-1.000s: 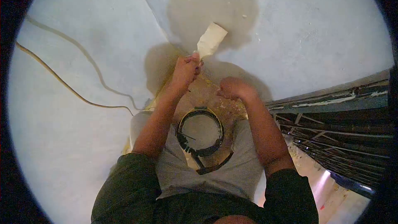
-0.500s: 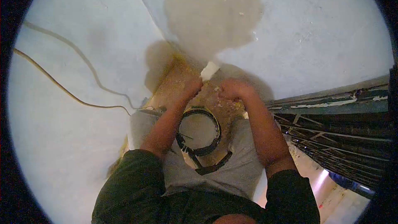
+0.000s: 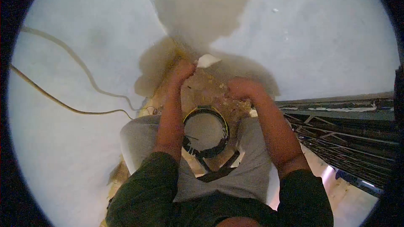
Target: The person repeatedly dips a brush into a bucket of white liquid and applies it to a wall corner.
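Note:
My left hand (image 3: 184, 70) is closed low by the corner where two pale walls meet. From its fingers a small flat white piece (image 3: 208, 61) sticks out to the right, close to the wall. My right hand (image 3: 244, 88) is curled shut to the right of it, above the crumb-strewn brown floor (image 3: 206, 86); what its fingers hold, if anything, I cannot tell. Between my knees stands a round black bucket (image 3: 227, 132) with a yellow edge and smooth grey-white material (image 3: 204, 131) inside. Thick splatters coat its near rim.
A tan cable (image 3: 63, 104) runs along the left wall (image 3: 54, 143) down to the floor by my knee. On the right, a dark folding metal grille (image 3: 345, 138) reaches close to my right forearm. My shadow falls on the wall (image 3: 311, 46) ahead.
My left hand has moved up and to the left, and the white piece has turned flatter to the wall. My right hand has shifted slightly right. The view has moved a little.

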The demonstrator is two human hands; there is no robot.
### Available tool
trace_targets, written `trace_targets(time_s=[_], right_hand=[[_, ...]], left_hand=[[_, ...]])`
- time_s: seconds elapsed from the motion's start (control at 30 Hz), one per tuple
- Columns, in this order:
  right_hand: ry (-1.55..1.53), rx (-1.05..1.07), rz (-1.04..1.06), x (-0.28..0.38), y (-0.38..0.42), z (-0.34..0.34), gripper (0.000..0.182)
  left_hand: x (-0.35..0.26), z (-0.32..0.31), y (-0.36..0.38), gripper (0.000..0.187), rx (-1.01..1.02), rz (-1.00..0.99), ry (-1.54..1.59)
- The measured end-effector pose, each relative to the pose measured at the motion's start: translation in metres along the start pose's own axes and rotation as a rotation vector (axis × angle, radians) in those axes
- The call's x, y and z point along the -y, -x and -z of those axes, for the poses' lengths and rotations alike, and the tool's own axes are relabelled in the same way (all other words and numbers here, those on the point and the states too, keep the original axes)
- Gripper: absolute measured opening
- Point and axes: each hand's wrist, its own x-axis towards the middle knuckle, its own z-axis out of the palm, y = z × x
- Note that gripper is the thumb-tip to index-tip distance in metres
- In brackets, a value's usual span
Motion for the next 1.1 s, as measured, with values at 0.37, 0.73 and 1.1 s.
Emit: trace_targets(time_s=[0.37, 0.73, 1.1], right_hand=[[0.050, -0.023, -0.008, 0.035, -0.020, -0.012, 0.038], [0.081, -0.017, 0.002, 0.052, -0.051, -0.026, 0.036], [0.085, -0.076, 0.071, 0.063, -0.047, -0.021, 0.039]], left_hand=[[0.043, -0.033, -0.027, 0.031, 0.153, -0.178, 0.859], [0.066, -0.152, -0.055, 0.040, -0.064, -0.039, 0.189], [0.042, -0.081, -0.005, 0.045, -0.169, 0.072, 0.113]])
